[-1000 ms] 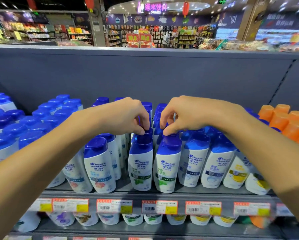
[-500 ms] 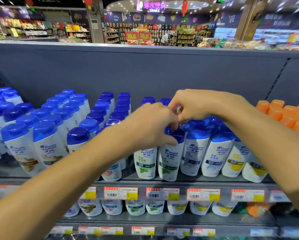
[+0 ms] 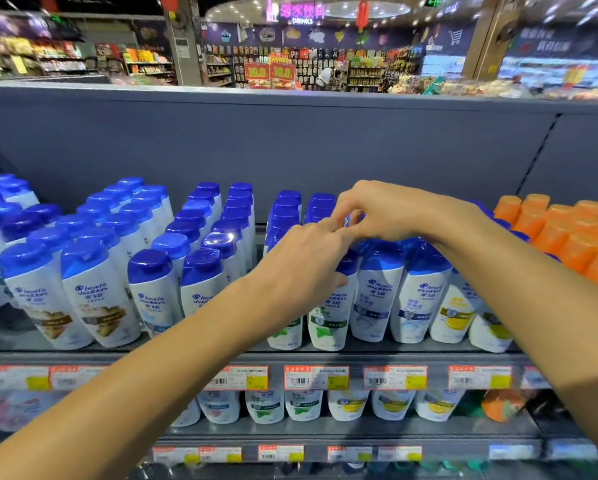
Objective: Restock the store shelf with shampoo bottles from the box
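Left grip: My left hand point(image 3: 301, 261) lay at frame centre, fingers curled over the cap of a green-label shampoo bottle point(image 3: 328, 317) in the front row. I could not tell whether the fingers were clamped on it.
Right grip: My right hand point(image 3: 387, 211) sat just above and right of the left, thumb and fingertips point(image 3: 342, 220) pinched together over the blue caps behind it. Whether a cap sat between them was hidden.
Contact: The two hands touched at the fingertips, centre frame.
Task items: White shampoo bottles point(image 3: 93, 292) with blue caps stood in rows across the left and middle of the frame, upright and packed close.
Shelf: The grey shelf point(image 3: 377, 348) carried the rows; its front edge ran across the lower middle.
Price tags: A strip of price tags point(image 3: 316, 377) was fixed along the front edge.
Neighbouring stock: Orange-capped bottles point(image 3: 567, 233) stood at the right edge, beside the blue-capped rows.
Lower shelf: More white bottles point(image 3: 266, 407) showed below the tag strip, partly hidden.
Box: Not visible in this view.
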Demonstrator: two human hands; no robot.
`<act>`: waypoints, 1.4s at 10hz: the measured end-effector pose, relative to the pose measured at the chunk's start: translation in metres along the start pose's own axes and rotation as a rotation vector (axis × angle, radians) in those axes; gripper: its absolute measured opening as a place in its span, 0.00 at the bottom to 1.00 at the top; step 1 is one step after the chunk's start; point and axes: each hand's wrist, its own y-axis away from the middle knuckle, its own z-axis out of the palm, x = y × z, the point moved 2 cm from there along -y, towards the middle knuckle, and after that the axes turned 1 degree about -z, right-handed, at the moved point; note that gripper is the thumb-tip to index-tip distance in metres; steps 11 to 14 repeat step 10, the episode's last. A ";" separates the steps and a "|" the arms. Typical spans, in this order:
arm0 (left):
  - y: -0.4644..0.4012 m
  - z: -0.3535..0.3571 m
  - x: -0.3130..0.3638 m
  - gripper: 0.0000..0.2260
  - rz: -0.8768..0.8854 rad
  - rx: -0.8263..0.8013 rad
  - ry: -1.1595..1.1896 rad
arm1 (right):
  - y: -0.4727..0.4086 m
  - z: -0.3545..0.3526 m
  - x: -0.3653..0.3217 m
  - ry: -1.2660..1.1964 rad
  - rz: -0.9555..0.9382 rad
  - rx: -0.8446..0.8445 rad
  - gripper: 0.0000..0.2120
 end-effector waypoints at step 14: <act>0.037 -0.026 -0.037 0.07 0.006 0.268 0.217 | 0.089 0.032 0.010 -0.338 0.076 0.484 0.06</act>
